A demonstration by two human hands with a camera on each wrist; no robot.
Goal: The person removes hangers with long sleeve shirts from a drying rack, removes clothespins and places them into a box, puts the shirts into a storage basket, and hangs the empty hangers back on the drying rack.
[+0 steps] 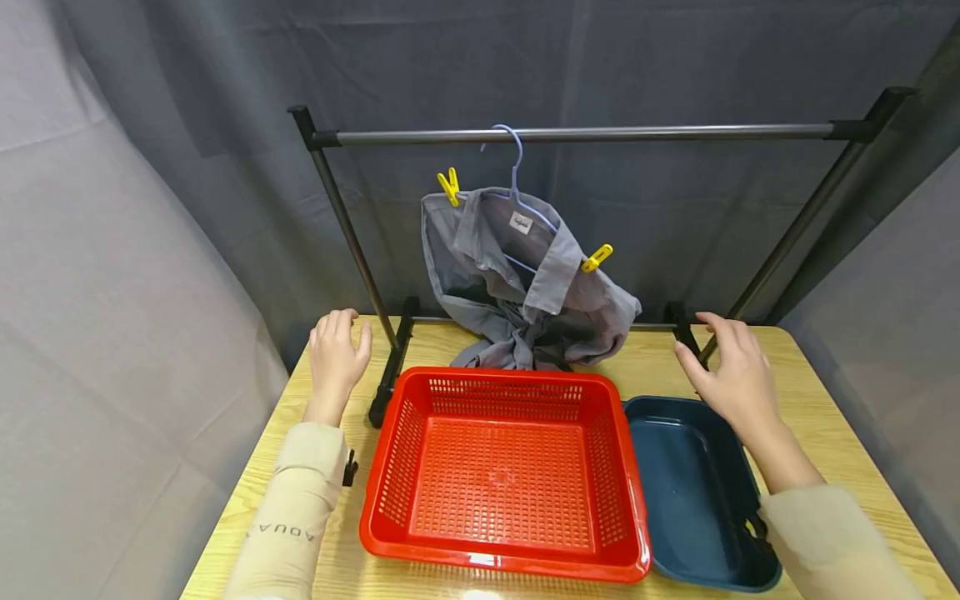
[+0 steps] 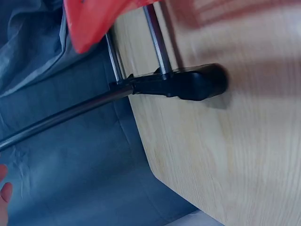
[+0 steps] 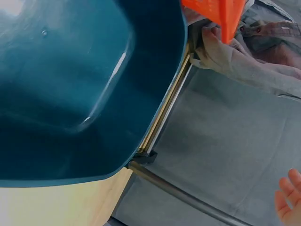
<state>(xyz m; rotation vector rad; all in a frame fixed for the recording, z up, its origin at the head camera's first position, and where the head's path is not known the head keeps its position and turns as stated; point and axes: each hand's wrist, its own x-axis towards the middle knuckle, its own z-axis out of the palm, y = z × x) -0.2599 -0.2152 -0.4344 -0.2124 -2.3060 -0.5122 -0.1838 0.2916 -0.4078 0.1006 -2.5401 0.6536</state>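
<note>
A grey collared shirt hangs on a lilac hanger hooked over the rack's top bar. One yellow clothespin is on its left shoulder area, another yellow clothespin on the right. My left hand holds nothing, fingers loosely extended, left of the rack's left post. On the other side, my empty right hand is spread near the right post, above the back of a dark blue basin. Only a few fingertips show in the left wrist view.
In front of the shirt, a red perforated basket sits on the wooden table, its right side overlapping the basin. Black rack feet stand on the tabletop. A yellow item shows at the basin's right edge. Grey curtains surround everything.
</note>
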